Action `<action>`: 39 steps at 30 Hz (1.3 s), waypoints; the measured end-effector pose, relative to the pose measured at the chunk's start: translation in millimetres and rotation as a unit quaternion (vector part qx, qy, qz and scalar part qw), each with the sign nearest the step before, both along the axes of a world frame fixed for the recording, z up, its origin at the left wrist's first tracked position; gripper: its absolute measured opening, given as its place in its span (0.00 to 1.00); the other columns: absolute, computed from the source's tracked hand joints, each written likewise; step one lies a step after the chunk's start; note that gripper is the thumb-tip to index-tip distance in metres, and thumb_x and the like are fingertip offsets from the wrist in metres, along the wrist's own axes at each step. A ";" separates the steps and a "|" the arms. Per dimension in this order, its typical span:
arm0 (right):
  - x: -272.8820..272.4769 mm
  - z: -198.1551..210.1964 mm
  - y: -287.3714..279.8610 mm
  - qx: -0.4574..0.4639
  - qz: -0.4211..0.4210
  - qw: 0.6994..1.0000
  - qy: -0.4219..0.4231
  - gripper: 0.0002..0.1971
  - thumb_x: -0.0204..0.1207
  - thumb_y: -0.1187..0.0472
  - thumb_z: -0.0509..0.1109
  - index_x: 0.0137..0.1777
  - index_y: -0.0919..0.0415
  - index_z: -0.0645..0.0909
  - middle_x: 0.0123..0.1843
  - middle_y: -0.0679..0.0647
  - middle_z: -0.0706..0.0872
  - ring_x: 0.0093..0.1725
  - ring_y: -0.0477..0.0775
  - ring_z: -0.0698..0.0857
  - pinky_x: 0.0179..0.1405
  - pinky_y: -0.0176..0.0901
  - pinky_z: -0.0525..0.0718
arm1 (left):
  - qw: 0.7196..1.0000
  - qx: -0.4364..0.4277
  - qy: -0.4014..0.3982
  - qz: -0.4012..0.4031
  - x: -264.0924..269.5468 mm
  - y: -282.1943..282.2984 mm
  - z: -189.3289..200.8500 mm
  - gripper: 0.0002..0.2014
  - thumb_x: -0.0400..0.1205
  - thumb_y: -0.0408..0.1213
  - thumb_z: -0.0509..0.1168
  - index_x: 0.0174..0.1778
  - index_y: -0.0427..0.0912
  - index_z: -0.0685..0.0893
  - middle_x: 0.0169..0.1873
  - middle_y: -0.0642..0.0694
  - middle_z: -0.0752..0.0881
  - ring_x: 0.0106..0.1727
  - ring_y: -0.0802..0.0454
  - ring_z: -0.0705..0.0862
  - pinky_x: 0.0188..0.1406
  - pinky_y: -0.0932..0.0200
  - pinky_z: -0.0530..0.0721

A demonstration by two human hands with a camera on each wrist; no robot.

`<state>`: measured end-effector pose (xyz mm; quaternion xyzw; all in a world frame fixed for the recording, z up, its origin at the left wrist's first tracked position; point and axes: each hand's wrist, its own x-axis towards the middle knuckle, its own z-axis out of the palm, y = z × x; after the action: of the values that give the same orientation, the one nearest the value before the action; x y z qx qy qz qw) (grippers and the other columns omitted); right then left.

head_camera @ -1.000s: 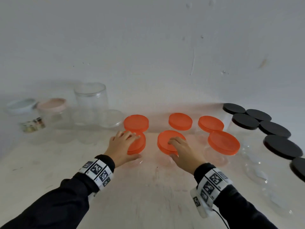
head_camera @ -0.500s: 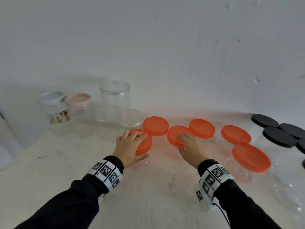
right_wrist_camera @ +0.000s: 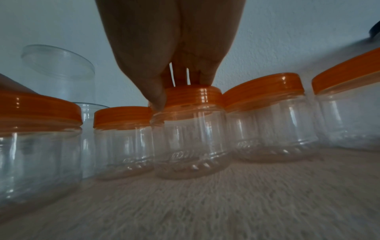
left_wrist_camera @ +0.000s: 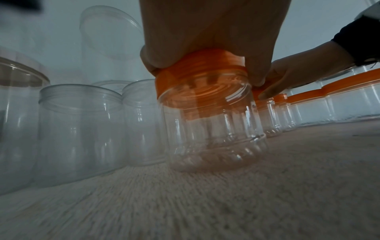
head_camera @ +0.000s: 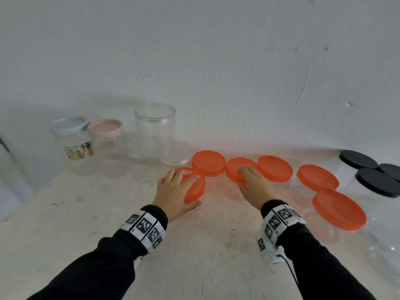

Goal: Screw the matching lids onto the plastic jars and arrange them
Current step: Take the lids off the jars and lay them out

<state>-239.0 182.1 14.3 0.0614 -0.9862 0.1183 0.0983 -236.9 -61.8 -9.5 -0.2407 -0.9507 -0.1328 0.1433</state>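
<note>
Two clear plastic jars with orange lids stand on the pale table near the wall. My left hand (head_camera: 184, 188) grips the lid of the left jar (head_camera: 195, 189), fingers over the top and thumb on the rim. In the left wrist view this orange lid (left_wrist_camera: 197, 73) sits on its jar (left_wrist_camera: 213, 129), which leans a little. My right hand (head_camera: 245, 176) holds the lid of the right jar (head_camera: 234, 169). In the right wrist view my thumb presses the side of that lid (right_wrist_camera: 197, 95) and my fingers lie on top of the jar (right_wrist_camera: 189, 138).
More orange-lidded jars (head_camera: 317, 177) stand to the right and behind, black-lidded jars (head_camera: 377, 181) at the far right. A tall lidless clear jar (head_camera: 154, 126), a pink-lidded jar (head_camera: 106, 128) and a blue-lidded jar (head_camera: 69, 126) stand back left. The wall is close behind.
My right hand has slid its jar back between the two rear orange-lidded jars. My left hand's jar has shifted slightly left. The head view has turned left.
</note>
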 end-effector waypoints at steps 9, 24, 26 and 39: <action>-12.1 -0.7 0.4 -0.011 -0.001 1.000 0.002 0.18 0.81 0.62 0.62 0.69 0.64 0.71 0.66 0.55 0.76 0.63 0.56 0.76 0.53 0.39 0.73 | 1.000 -0.008 -0.022 0.002 -2.1 0.2 -2.0 0.40 0.68 0.69 0.47 0.72 0.52 0.72 0.74 0.45 0.67 0.75 0.44 0.63 0.68 0.41 0.62; -21.0 2.2 2.4 -0.011 -0.001 1.000 -0.026 0.23 0.80 0.63 0.62 0.74 0.65 0.66 0.75 0.58 0.67 0.74 0.58 0.66 0.71 0.45 0.68 | 0.997 -0.035 -0.063 0.013 -1.8 0.2 -0.3 0.44 0.64 0.72 0.39 0.76 0.56 0.62 0.78 0.49 0.57 0.79 0.47 0.52 0.74 0.44 0.55; -18.9 2.2 3.5 0.026 -0.021 0.999 -0.029 0.25 0.79 0.60 0.64 0.75 0.61 0.66 0.78 0.60 0.61 0.77 0.61 0.59 0.76 0.52 0.62 | 0.997 -0.029 -0.065 0.010 -1.7 0.2 0.0 0.44 0.65 0.72 0.40 0.76 0.55 0.63 0.78 0.48 0.58 0.78 0.47 0.53 0.74 0.44 0.55; -17.6 -2.5 37.6 0.092 -0.125 0.986 -0.065 0.35 0.76 0.35 0.59 0.80 0.40 0.51 0.84 0.56 0.43 0.81 0.69 0.42 0.75 0.73 0.45 | 0.995 0.000 -0.090 0.029 0.5 2.1 6.0 0.47 0.70 0.69 0.57 0.80 0.44 0.54 0.79 0.47 0.55 0.80 0.48 0.51 0.77 0.48 0.54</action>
<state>-256.6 219.8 11.9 -0.0619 -0.9971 0.0179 0.0415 -236.4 -59.7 -3.6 -0.1997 -0.9665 -0.1496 0.0604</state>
